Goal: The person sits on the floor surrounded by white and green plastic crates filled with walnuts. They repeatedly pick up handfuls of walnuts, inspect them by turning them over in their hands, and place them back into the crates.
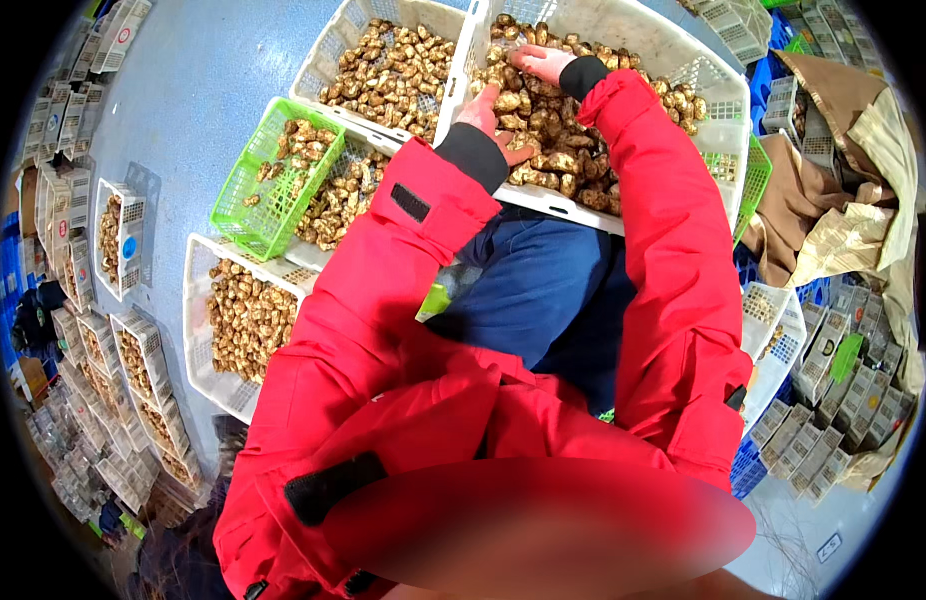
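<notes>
A large white plastic crate (676, 45) lies before me, with a heap of brown-and-white matsutake-like mushrooms (553, 124) in it. My left hand (487, 124) is over the crate's near left side, thumb and fingers spread against the mushrooms, with nothing plainly held. Farther in, my right hand (541, 63) reaches leftward, palm down, its fingertips among mushrooms. Whether those fingers grip one is hidden. Left of this crate stands another white crate (313, 82) of smaller mushrooms. A green plastic basket (241, 199) with a few mushrooms sits partly over a white crate of mushrooms (343, 199).
Nearer on the left is a white crate (200, 315) of small mushrooms. Filled baskets (136, 352) line the blue floor (200, 75) at far left. To the right are a green basket (755, 184), a brown cloth (797, 180) and stacked small baskets (853, 397).
</notes>
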The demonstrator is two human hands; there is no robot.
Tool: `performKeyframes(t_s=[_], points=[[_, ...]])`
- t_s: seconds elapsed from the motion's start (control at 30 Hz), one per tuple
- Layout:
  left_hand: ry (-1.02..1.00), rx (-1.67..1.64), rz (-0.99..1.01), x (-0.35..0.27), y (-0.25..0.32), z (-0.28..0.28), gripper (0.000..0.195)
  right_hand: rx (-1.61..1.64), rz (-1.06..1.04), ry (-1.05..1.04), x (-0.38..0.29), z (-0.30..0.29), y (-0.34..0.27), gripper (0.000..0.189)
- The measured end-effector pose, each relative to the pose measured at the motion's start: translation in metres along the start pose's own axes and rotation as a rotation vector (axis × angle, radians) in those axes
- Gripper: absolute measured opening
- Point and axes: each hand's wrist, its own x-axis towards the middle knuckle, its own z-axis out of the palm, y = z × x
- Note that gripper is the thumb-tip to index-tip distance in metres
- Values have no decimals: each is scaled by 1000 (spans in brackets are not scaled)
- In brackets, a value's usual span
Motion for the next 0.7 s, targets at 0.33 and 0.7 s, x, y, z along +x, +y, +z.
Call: performKeyframes(t_s=[0.33, 0.7], points=[[-19, -5, 28, 1, -4, 3, 56, 766, 324, -248, -47, -10, -17, 71], [-420, 251, 211, 34, -3, -10, 55, 585, 12, 2, -122, -21, -90, 49]])
